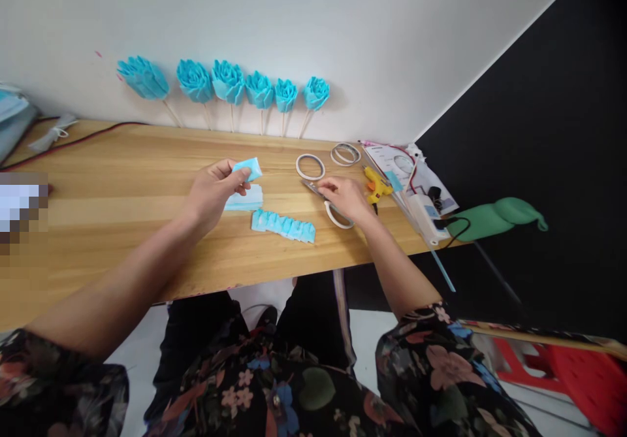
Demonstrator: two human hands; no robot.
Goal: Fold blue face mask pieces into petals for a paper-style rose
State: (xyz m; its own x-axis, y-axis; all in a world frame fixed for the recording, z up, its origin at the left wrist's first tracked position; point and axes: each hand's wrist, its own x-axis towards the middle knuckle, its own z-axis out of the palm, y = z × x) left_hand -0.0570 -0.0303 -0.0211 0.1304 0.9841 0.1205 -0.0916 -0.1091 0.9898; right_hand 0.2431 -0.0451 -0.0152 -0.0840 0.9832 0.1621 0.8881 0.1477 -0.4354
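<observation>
Wooden counter (122, 182) ran wall to wall, six blue paper roses (230, 84) propped behind it. Left hand (210, 192) had its fingers pinching a folded blue paper piece (248, 168) just above the paper stack (245, 200). Right hand (345, 198) lay curled over the scissors (328, 207); I'd say get a firm grip on the handles before cutting. Pleated strip (283, 226) sat between the two hands.

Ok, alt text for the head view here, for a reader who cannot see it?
The left hand holds a folded blue paper piece above the wooden table, while the right hand rests on scissors. A pleated blue strip lies between them; six blue paper roses lean against the wall.
</observation>
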